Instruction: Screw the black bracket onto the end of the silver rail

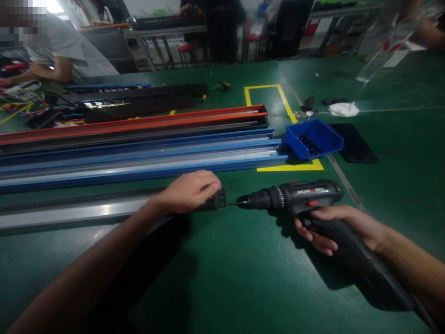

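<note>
My right hand is wrapped round the grip of a black cordless-style power drill, which lies level and points left. Its long thin bit reaches the black end cap of a dark metal profile; whether the bit is seated in a screw is too small to tell. My left hand is closed over the right end of that profile, just behind the cap, with the thumb along its top. The profile lies flat on the green table, running off to the left.
Beyond it lie several long blue profiles and an orange one. A blue bin with small dark parts stands right of them, beside a flat black object. Wires and black strips lie at back left, near a seated person.
</note>
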Available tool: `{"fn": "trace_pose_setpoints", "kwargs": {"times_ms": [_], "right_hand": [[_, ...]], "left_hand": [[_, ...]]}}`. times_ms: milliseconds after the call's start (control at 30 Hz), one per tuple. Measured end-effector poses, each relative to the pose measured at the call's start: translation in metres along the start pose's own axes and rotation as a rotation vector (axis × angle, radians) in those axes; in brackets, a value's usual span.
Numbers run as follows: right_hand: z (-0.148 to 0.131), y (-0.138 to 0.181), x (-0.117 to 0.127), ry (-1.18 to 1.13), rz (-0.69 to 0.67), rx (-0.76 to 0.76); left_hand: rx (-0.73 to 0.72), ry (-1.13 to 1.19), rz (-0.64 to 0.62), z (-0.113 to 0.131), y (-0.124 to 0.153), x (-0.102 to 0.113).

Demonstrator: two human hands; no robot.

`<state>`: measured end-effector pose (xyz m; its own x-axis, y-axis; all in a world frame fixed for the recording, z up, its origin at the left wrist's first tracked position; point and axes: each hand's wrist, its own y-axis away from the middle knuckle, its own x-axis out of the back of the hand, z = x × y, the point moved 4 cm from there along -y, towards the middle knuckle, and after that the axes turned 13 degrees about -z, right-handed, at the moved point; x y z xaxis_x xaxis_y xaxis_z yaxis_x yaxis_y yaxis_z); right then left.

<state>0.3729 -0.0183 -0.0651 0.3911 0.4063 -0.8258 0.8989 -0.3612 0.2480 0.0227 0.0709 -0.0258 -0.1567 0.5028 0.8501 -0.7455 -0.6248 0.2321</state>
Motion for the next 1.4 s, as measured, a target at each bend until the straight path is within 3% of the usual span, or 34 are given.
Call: {"fn": "trace_pose_setpoints", "kwargs": {"times_ms": [367, 1000, 1400], "right_hand": [[0.0014, 0.0007, 0.0014, 0.024, 0.061, -0.013], [-0.0009, -0.0017, 0.001, 0.168, -0.04, 0.036], [0.0037, 0.0001, 0.0012, 0.195, -0.009, 0.04]], "left_hand": [[-0.012, 0.021, -0.009, 0.0017, -0.0006, 0.0005], [0.0, -0.004, 0.001, 0.0015, 0.0007, 0.0005], [-0.006, -0.014, 0.01, 0.0026, -0.002, 0.0008]]}}
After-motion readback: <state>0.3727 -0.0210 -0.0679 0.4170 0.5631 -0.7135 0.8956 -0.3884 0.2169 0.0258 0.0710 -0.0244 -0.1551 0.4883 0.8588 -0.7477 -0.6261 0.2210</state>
